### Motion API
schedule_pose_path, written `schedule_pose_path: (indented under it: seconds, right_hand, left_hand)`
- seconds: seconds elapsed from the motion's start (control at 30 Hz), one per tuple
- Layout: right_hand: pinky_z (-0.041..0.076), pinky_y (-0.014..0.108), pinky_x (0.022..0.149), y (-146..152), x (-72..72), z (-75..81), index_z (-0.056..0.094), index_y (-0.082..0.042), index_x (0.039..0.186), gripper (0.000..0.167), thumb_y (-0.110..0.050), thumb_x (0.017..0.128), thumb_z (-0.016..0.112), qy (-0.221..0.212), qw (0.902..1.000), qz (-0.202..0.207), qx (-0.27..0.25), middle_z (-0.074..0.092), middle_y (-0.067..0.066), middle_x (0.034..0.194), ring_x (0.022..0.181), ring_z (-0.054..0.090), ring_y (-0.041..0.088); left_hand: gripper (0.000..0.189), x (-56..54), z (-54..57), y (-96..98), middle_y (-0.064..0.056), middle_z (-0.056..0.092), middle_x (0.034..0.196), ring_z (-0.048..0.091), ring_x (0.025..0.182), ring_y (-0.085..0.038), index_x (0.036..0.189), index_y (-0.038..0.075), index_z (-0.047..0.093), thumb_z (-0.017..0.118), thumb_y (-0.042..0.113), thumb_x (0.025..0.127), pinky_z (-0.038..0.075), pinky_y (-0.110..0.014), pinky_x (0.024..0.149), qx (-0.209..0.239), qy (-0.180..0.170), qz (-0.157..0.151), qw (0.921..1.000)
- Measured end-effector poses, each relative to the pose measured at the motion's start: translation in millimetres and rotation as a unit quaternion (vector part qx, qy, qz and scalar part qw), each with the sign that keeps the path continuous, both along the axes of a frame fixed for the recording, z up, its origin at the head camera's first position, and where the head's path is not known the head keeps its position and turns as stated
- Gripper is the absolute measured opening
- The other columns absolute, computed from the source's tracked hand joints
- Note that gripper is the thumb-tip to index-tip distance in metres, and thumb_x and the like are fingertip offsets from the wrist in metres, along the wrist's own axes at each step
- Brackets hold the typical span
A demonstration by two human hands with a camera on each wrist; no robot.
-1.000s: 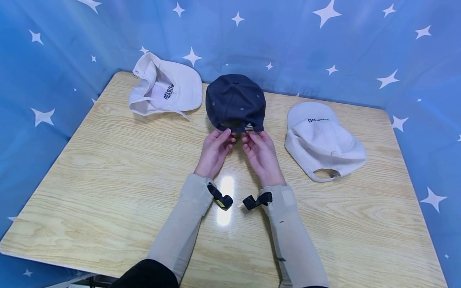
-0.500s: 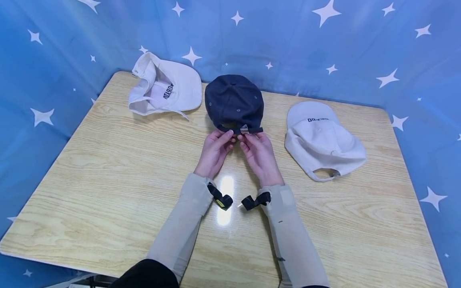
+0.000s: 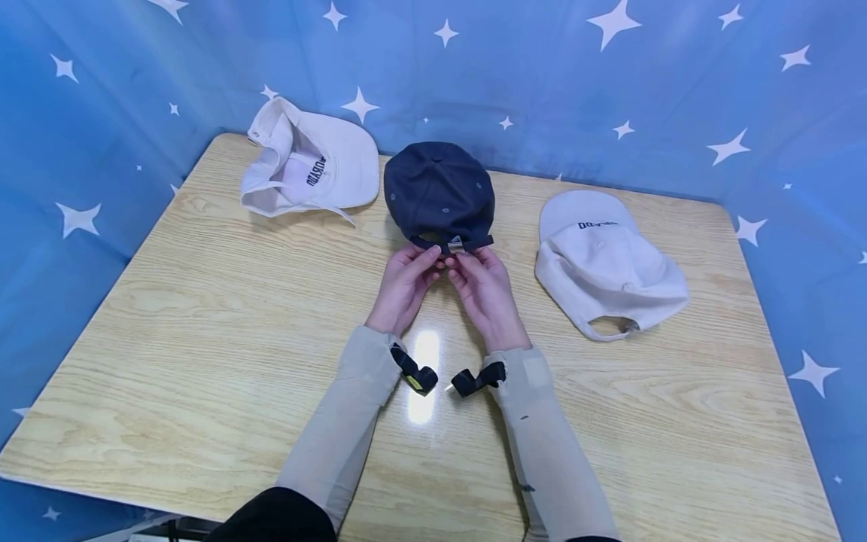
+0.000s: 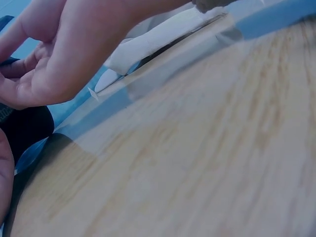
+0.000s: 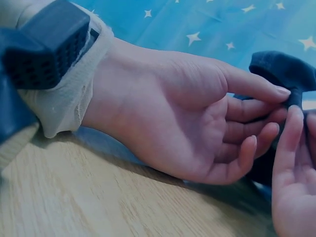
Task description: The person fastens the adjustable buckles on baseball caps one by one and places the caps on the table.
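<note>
A dark navy baseball cap (image 3: 439,192) stands crown up near the table's back edge, its back strap (image 3: 433,244) with a metal buckle (image 3: 455,245) turned toward me. My left hand (image 3: 404,284) pinches the strap left of the buckle between thumb and fingers. Close beside it, my right hand (image 3: 486,293) pinches the strap at the buckle, other fingers loosely curled. In the right wrist view, thumb and fingers of the right hand (image 5: 197,103) meet on the dark strap, with the left hand (image 5: 295,182) almost touching. The cap's brim is hidden behind the crown.
A white cap (image 3: 345,162) lies on its side at the back left, its inside showing. Another white cap (image 3: 609,263) lies right of my hands. The wooden table (image 3: 203,361) ends at a blue starry curtain (image 3: 515,75) behind.
My right hand has slid a little left along the strap with the buckle, closer to my left hand. A strap end now sticks out on the right. The cap has shifted slightly left.
</note>
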State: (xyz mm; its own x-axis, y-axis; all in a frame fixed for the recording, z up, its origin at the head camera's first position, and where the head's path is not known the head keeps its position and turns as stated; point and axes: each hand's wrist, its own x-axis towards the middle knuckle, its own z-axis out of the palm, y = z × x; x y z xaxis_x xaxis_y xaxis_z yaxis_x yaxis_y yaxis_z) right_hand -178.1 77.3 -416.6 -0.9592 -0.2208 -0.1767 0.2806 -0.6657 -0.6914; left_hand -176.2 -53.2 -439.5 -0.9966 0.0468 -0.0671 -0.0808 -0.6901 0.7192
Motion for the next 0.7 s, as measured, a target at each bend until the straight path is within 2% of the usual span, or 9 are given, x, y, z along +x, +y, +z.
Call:
schedule_pose_path:
  seconds: [0.23, 0.53, 0.7]
  right_hand:
    - [0.048, 0.019, 0.065, 0.4, 0.4, -0.1, 0.055, -0.006, 0.089, 0.009, 0.002, 0.088, 0.051, 0.000, 1.0000, -0.002, -0.001, 0.059, 0.006, 0.084, 0.075, 0.058, 0.014]
    - [0.047, 0.019, 0.064, 0.3, 1.0, -1.0, 0.057, -0.004, 0.092, 0.009, 0.002, 0.088, 0.051, 0.009, 0.9999, 0.009, -0.006, 0.060, 0.007, 0.084, 0.075, 0.058, 0.014]
    - [0.047, 0.020, 0.065, -0.5, 0.9, -0.2, 0.057, -0.003, 0.092, 0.008, 0.002, 0.087, 0.053, -0.009, 0.9999, 0.008, 0.002, 0.060, 0.007, 0.085, 0.074, 0.058, 0.014]
  left_hand:
    - [0.020, 0.9, 0.6, 0.7, -0.004, 0.060, 0.076, 0.057, 0.071, -0.014, 0.083, 0.007, 0.058, 0.073, 0.018, 0.075, 0.045, -0.021, 0.060, -0.003, 0.000, 0.001, 1.0000]
    - [0.003, 2.1, 2.2, 1.4, -0.004, 0.063, 0.077, 0.058, 0.070, -0.013, 0.083, 0.008, 0.062, 0.062, 0.011, 0.084, 0.043, -0.021, 0.060, 0.000, 0.021, -0.009, 0.9997]
    - [0.005, 1.7, 2.6, 1.2, -0.004, 0.063, 0.078, 0.058, 0.069, -0.013, 0.083, 0.008, 0.062, 0.064, 0.012, 0.082, 0.044, -0.021, 0.060, 0.000, 0.013, -0.001, 0.9999]
